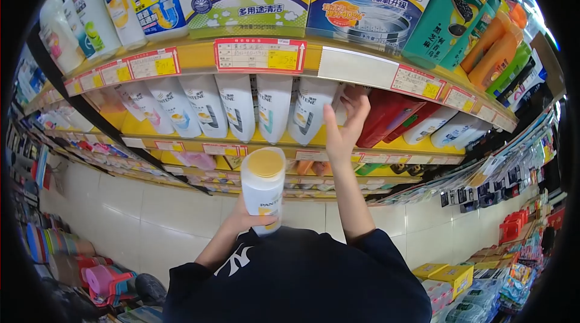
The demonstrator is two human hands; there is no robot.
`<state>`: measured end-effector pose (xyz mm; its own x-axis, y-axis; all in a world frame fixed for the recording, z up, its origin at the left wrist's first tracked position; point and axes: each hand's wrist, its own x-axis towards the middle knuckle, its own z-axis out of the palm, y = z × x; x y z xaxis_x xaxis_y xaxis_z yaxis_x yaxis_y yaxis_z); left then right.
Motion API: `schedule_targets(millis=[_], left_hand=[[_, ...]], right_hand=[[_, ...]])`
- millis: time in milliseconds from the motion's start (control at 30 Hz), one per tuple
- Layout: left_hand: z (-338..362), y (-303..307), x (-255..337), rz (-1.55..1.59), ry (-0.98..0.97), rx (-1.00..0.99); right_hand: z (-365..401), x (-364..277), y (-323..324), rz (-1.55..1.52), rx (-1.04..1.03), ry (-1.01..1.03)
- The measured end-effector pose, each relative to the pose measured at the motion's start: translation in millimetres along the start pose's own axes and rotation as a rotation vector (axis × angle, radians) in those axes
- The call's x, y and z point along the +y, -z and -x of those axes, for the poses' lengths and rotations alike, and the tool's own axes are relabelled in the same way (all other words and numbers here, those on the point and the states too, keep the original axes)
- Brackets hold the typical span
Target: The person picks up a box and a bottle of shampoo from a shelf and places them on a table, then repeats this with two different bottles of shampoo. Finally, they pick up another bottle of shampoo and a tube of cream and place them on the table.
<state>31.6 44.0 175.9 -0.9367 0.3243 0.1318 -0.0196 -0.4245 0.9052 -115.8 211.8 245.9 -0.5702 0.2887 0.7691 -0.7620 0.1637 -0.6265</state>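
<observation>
My left hand (243, 219) is wrapped round a white shampoo bottle (264, 193) with a gold cap and Pantene lettering. The bottle stands nearly upright in front of my chest. My right hand (347, 122) reaches into the middle shelf, thumb and fingers apart, at the right end of a row of white Pantene bottles. Its thumb is beside the last white bottle (309, 111) of that row. Something pale shows behind the fingers, but I cannot make it out. Right of this hand lie dark red bottles (386, 117).
Above, the top shelf holds a baking soda box (248, 6), a washing machine cleaner box (365, 12) and a green bottle (450, 18). Price tags (260, 57) line the shelf edge. Yellow boxes (453, 277) stand lower right, pink goods (109, 281) lower left.
</observation>
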Motion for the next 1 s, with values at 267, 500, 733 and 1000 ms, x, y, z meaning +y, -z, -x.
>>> schedule_targets(millis=[267,500,733,1000], left_hand=[[18,-10,-2,-0.002,-0.114,0.09],[27,-20,-10,-0.026,-0.139,0.171],[32,-35,-16,0.025,-0.157,0.282],[53,-43,-37,0.421,-0.093,0.382]], right_hand=[[-4,7,-21,0.038,-0.138,-0.099],[16,9,10,-0.056,-0.078,-0.174],[46,10,46,-0.146,-0.024,-0.291],[38,-28,55,-0.377,-0.23,-0.222]])
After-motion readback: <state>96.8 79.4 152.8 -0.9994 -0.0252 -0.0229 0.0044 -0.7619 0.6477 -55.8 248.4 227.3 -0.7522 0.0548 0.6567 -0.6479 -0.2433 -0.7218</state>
